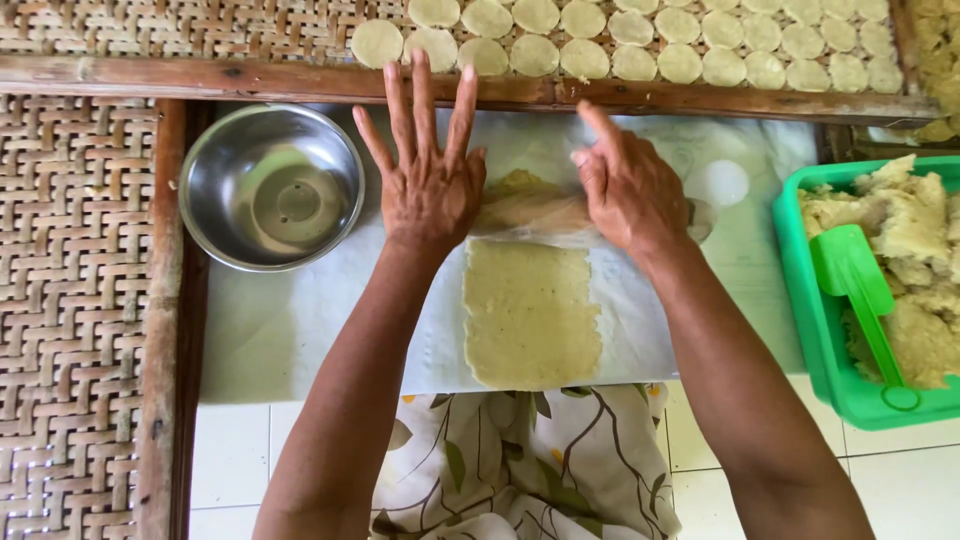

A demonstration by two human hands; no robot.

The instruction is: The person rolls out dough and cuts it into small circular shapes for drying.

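A pale flattened sheet of dough [530, 310] lies on a white plastic sheet [300, 330]. At its far end a wooden rolling pin [535, 212] rests across the dough. My left hand [428, 175] lies flat on the pin's left end, fingers spread and stretched forward. My right hand [630, 185] presses palm-down on the pin's right end, fingers partly raised. A thicker lump of unrolled dough [522, 182] shows just beyond the pin.
A steel bowl [270, 185] stands at the left. A green tub [830, 330] at the right holds dough lumps and a green scraper [855, 285]. Several round dough discs [640, 40] lie on a woven bamboo tray [200, 35] behind. Another woven tray [70, 300] lies left.
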